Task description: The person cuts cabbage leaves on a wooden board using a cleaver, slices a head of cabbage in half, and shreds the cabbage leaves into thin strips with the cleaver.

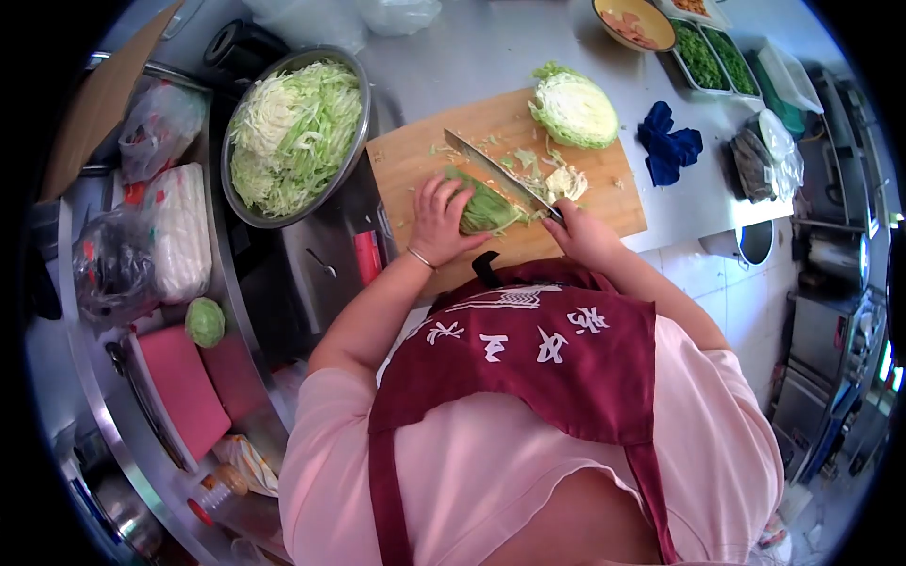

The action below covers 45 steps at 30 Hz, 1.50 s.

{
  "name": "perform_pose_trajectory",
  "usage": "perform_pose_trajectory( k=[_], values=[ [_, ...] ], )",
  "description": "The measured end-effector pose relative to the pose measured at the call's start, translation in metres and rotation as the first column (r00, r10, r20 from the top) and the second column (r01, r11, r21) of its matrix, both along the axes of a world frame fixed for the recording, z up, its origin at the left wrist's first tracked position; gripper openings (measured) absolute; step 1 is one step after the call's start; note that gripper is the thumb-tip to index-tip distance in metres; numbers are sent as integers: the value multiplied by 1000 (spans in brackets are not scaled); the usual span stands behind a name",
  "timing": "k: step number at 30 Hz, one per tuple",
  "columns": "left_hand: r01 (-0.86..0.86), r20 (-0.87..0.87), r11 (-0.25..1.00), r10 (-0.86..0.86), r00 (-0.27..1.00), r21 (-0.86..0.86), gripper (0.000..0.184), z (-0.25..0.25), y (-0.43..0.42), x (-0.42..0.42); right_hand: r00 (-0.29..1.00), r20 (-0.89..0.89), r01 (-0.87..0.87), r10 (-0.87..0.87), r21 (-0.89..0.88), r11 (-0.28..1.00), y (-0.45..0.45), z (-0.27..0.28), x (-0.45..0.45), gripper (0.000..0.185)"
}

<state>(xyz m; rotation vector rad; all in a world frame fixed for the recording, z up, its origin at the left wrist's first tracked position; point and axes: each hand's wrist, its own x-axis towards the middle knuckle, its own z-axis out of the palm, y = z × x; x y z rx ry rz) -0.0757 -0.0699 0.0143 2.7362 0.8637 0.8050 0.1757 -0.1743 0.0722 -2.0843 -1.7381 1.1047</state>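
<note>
My left hand (440, 222) grips a green cabbage piece (487, 208) from its left side, with bent fingers on top and the thumb along the near edge. The cabbage piece lies on a wooden cutting board (415, 151). In my right hand (583, 234) is the handle of a kitchen knife (500, 173). Its long blade slants to the upper left, just beyond the cabbage piece. Pale cabbage scraps (566, 182) lie near the blade, on its far side. At the board's far right corner rests a large cut cabbage (574, 110), its pale cut face up.
Left of the board, a metal bowl (364, 113) is heaped with shredded cabbage (300, 132). A red packet (367, 257) and a spoon (321, 262) lie near my left forearm. A dark blue cloth (668, 143) is on the right, with green-filled trays (717, 58) behind it.
</note>
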Motion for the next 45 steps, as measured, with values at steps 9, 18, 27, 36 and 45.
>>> perform_pose_trajectory(
  k=[9,18,27,36,45],
  values=[
    [205,58,978,-207,977,36,39,-33,22,15,991,105,-80,78,16,997,-2,35,-20,36],
    [158,118,979,-173,978,128,39,-52,21,19,985,146,-57,91,-222,973,-13,58,-13,36],
    [162,121,978,-178,977,132,40,-57,21,19,990,114,-70,88,-158,985,4,-22,-23,36],
    [161,124,978,-178,976,131,42,-56,22,18,996,89,4,0,-45,999,-6,-22,-16,38],
    [143,137,984,-157,978,106,41,-56,20,19,995,95,-26,32,-61,998,-5,35,-30,35]
  ],
)
